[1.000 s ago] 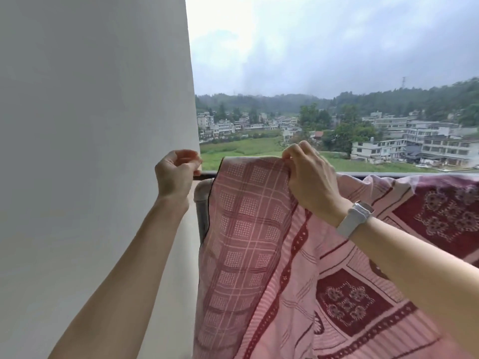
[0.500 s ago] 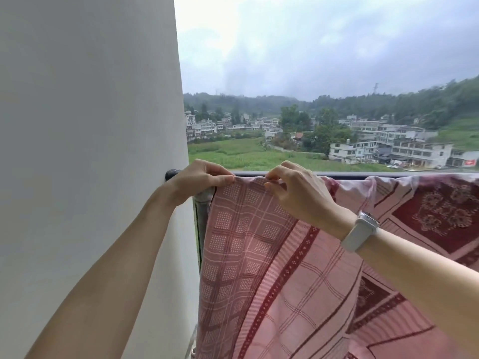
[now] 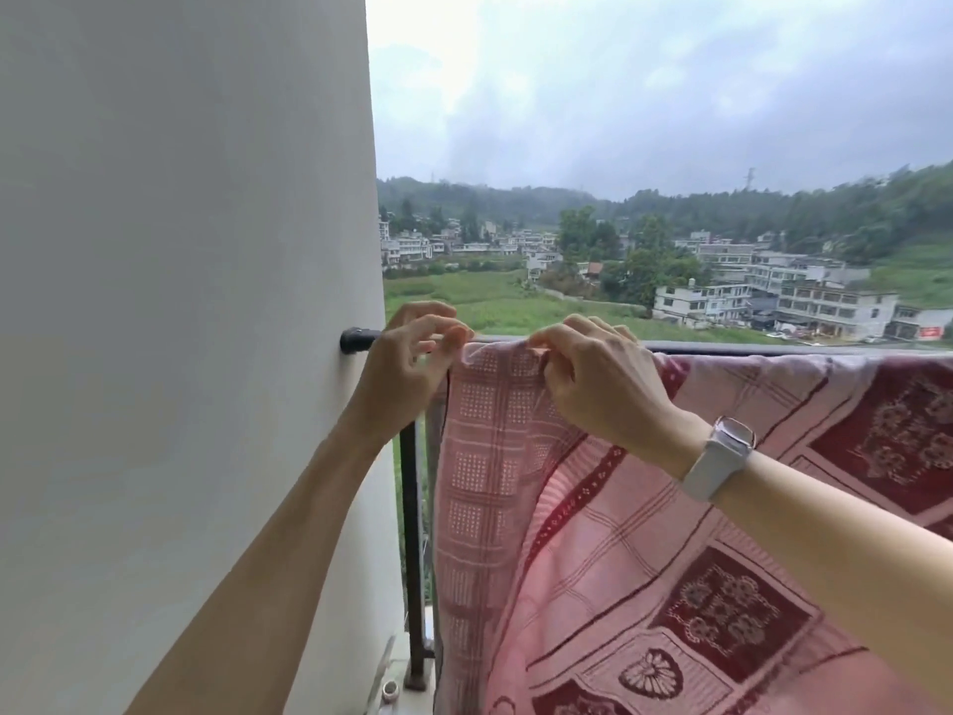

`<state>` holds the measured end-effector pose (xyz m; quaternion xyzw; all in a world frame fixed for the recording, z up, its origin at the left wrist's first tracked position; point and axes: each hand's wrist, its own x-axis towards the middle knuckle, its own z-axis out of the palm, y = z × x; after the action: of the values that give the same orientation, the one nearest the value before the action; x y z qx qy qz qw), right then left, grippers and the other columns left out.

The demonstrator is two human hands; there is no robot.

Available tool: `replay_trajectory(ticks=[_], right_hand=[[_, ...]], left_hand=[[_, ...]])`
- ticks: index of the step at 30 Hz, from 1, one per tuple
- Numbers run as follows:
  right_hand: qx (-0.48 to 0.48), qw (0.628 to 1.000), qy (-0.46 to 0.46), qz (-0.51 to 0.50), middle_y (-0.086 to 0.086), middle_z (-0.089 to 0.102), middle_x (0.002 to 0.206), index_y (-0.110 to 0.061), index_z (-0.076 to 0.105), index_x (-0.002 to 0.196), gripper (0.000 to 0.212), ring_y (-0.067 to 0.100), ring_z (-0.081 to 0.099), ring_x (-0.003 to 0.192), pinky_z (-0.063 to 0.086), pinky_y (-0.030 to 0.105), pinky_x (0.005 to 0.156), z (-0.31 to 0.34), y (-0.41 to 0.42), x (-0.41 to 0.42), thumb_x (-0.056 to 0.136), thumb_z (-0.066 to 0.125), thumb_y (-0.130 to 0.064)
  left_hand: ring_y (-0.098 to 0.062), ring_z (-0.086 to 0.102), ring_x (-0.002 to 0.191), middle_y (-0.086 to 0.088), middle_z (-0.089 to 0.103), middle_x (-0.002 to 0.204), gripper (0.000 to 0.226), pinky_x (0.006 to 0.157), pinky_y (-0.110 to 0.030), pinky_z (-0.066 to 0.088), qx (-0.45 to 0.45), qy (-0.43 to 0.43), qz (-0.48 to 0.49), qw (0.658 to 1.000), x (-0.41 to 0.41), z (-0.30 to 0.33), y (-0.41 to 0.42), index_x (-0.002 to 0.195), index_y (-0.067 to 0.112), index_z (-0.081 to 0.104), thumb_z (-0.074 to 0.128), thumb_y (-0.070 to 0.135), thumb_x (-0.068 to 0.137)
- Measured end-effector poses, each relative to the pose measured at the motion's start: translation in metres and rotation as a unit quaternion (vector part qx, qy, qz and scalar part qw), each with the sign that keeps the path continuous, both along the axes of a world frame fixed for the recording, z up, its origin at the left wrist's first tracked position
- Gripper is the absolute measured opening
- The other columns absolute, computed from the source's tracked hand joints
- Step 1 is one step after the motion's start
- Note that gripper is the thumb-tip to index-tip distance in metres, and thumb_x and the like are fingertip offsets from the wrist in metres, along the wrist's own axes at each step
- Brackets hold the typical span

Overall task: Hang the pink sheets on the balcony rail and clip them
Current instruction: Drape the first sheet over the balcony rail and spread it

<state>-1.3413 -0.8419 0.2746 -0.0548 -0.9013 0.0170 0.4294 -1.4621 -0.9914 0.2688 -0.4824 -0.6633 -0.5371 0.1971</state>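
The right hand (image 3: 593, 384) has its fingers curled down and pinches the top edge of the pink sheet (image 3: 608, 559), right where the cloth folds over the balcony rail (image 3: 773, 347). The left hand (image 3: 407, 363) is just beside it, at the corner of the sheet. Its fingers are bent and its fingertips sit close to the cloth, but I cannot tell if they hold the corner or only touch it. The two hands are near each other but do not touch. A pale watch (image 3: 719, 459) is on the right wrist. The pink sheet hangs over the rail and falls down on the near side. It has dark red squares with flower shapes and lines of small checks. It covers the rail from the hands all the way to the right edge of the view. The rail is a dark bar, and its left end goes into the white wall (image 3: 180, 301) just past the left hand. A dark post (image 3: 410, 549) stands under the rail beside the wall. Far beyond the rail are green fields, white houses (image 3: 773, 296), tree-covered hills and a cloudy sky.
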Motion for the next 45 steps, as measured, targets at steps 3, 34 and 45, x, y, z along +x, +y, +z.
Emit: replay_trajectory(ticks=[3, 34, 45], right_hand=[[-0.036, 0.999, 0.020, 0.035, 0.002, 0.061, 0.117, -0.016, 0.058, 0.116, 0.028, 0.018, 0.055, 0.105, 0.043, 0.038, 0.092, 0.010, -0.010, -0.007, 0.091, 0.045, -0.021], [0.115, 0.987, 0.093, 0.061, 0.001, 0.062, 0.102, -0.015, 0.056, 0.110, 0.027, 0.018, 0.056, 0.093, 0.046, 0.032, 0.080, -0.013, -0.016, -0.035, 0.086, 0.048, -0.026], [0.106, 0.992, 0.063, 0.003, 0.001, 0.066, 0.094, -0.015, 0.062, 0.103, 0.032, 0.020, 0.061, 0.082, 0.041, 0.030, 0.071, -0.016, -0.001, -0.021, 0.091, 0.039, -0.034]], left_hand=[[-0.003, 0.060, 0.100, 0.010, 0.064, 0.107, 0.026, 0.086, -0.022, 0.044, -0.011, -0.228, -0.141, 0.963, -0.015, -0.004, -0.003, 0.108, 0.019, 0.061, 0.038, 0.024, 0.096], [0.005, 0.051, 0.054, 0.006, 0.053, 0.067, 0.012, 0.055, -0.010, 0.042, 0.096, -0.054, -0.028, 0.994, -0.039, 0.017, 0.027, 0.083, 0.011, 0.053, 0.047, 0.013, 0.093], [-0.009, 0.063, 0.093, 0.009, 0.070, 0.092, 0.040, 0.085, -0.026, 0.050, -0.009, -0.216, -0.199, 0.956, -0.043, -0.021, -0.003, 0.102, 0.025, 0.063, 0.057, 0.056, 0.078]])
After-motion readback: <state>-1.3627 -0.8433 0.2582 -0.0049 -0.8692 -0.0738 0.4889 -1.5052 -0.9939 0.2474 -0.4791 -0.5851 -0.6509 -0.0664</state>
